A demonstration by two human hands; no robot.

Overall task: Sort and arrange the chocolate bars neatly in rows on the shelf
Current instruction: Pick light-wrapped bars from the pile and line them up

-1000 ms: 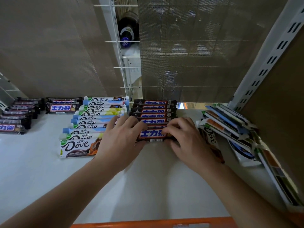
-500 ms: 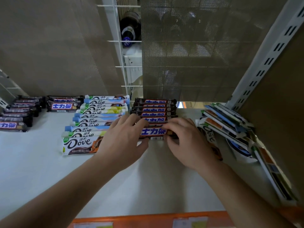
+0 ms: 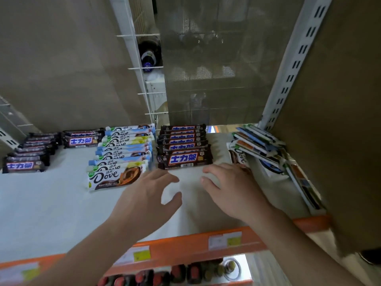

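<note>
A row of dark brown chocolate bars [image 3: 184, 159] with blue lettering lies in the middle of the white shelf [image 3: 45, 207]. Left of it runs a row of white Dove bars [image 3: 115, 176]. Two more rows of brown bars [image 3: 25, 165] lie at the far left. A loose pile of Dove bars [image 3: 257, 145] leans at the right wall. My left hand [image 3: 146, 201] hovers just in front of the middle row, fingers apart, holding nothing. My right hand [image 3: 233, 188] is spread next to it, fingertips near the loose pile, also holding nothing.
An orange shelf edge [image 3: 185, 246] with price labels runs along the front. A mesh back panel [image 3: 206, 58] and a slotted white upright [image 3: 296, 65] bound the shelf. A brown panel [image 3: 340, 120] stands at the right. Bottles [image 3: 165, 275] show on the shelf below.
Both hands have let go of the front brown bar and drawn back toward me; the bar now lies flat at the front of its row. The camera view has pulled back.
</note>
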